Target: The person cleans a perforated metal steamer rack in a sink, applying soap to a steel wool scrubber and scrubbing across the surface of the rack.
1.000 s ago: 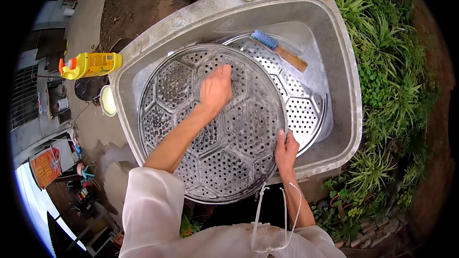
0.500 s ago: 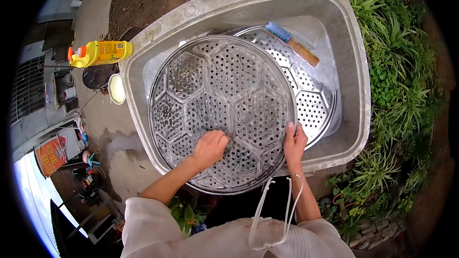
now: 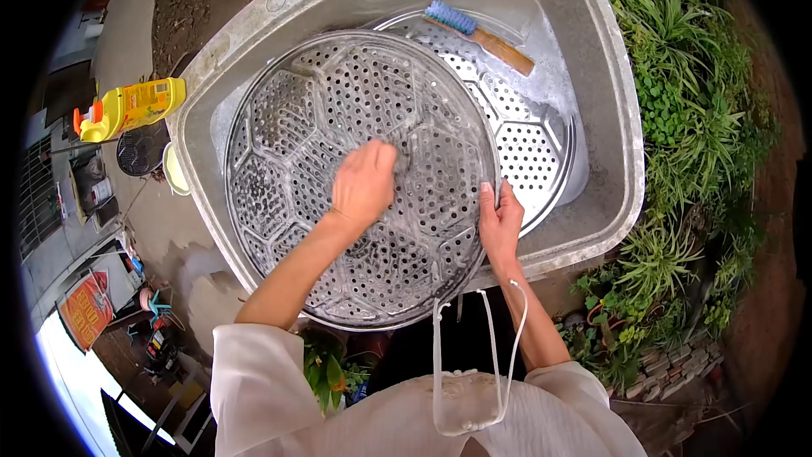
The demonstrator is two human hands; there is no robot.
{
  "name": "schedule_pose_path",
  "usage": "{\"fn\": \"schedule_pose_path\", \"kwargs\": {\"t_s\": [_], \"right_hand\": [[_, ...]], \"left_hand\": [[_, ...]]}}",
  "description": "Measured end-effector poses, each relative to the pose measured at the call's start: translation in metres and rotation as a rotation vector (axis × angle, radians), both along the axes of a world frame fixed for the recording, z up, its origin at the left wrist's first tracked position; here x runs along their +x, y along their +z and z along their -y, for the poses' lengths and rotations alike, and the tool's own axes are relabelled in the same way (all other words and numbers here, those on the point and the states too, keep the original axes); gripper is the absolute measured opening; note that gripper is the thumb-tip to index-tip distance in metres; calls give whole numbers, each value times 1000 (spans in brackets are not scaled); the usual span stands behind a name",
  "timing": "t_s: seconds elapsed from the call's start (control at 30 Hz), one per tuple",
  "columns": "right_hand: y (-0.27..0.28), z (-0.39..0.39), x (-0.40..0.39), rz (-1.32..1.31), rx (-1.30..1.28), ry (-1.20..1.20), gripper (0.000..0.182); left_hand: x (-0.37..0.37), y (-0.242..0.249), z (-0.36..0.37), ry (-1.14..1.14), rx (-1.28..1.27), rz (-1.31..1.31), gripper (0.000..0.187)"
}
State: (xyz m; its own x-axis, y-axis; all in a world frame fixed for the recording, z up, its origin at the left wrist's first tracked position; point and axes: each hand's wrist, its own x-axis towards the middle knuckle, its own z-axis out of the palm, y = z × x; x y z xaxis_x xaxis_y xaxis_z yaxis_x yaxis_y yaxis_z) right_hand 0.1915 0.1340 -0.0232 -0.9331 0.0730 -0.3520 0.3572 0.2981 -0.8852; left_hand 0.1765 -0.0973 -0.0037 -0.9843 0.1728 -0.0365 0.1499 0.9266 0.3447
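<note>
A large round perforated metal steamer tray [image 3: 372, 85] with soapy grey streaks leans across the near rim of the stone sink [image 3: 622, 152]. My left hand [image 3: 364, 186] is a closed fist pressed on the tray's face near its middle; whatever it may hold is hidden under the fingers. On the tray's right edge, my right hand [image 3: 501, 216] grips the rim, thumb on the upper face. Beneath lies a second, shinier perforated tray [image 3: 531, 156] inside the sink. A wooden scrub brush [image 3: 499, 49] with blue bristles rests on that lower tray's far side.
Beside the sink's left rim is a yellow detergent bottle [image 3: 135, 110] with an orange cap. A pale bowl [image 3: 175, 171] sits below it, partly behind the rim. Suds and water [image 3: 554, 93] are in the sink. Leafy plants [image 3: 677, 144] line the right side.
My left fist has moved up the tray, from its lower part to near the middle. My right hand keeps its hold on the rim. The view has shifted, and two items on the far rim have left it.
</note>
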Motion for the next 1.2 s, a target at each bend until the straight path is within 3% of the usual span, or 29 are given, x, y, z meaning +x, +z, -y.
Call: {"fn": "schedule_pose_path", "kwargs": {"t_s": [0.03, 0.13, 0.17, 0.23, 0.3, 0.37, 0.43, 0.5, 0.63, 0.7, 0.83, 0.9, 1.03, 1.1, 1.2], "right_hand": [[3, 2, 0, 37, -10, 8, 27], [-2, 3, 3, -2, -88, -20, 26], [-1, 3, 0, -8, -96, -26, 26], [6, 4, -2, 118, -134, -61, 25], [3, 3, -2, 5, -78, -44, 24], [1, 4, 0, 65, -86, -29, 26], [5, 6, -8, 36, -106, -52, 26], [8, 1, -6, 97, -26, 15, 27], [4, 3, -2, -10, -5, 1, 28], [9, 6, 1, -3, -50, -27, 28], [5, 5, -3, 2, -12, -33, 28], [13, 2, -4, 39, 20, 8, 27], [5, 7, 1, -5, -46, -42, 28], [9, 7, 4, 23, -73, -44, 28], [-2, 9, 5, -47, 4, -39, 28]], "left_hand": [[-42, 0, 16, 165, -75, -104, 21], [-72, 3, -4, 249, -152, -135, 14], [-48, 11, -34, 206, -52, -33, 17], [20, 23, -84, -103, 17, 28, 17], [27, 27, -87, -257, 99, 37, 16], [-16, 15, -69, -220, 49, -43, 17], [-69, 2, -65, 66, -21, -99, 18], [-55, 6, -79, 74, -16, -63, 18], [72, 35, -100, -140, -8, 109, 21], [59, 35, -90, -135, -33, 58, 21], [-74, -7, -81, 258, -125, -143, 15], [-43, 0, -92, 208, -77, -82, 15], [92, 44, -106, -12, -72, 173, 16], [76, 35, -97, -5, -31, 50, 20], [-43, 5, -84, 192, -79, -105, 19]]}}
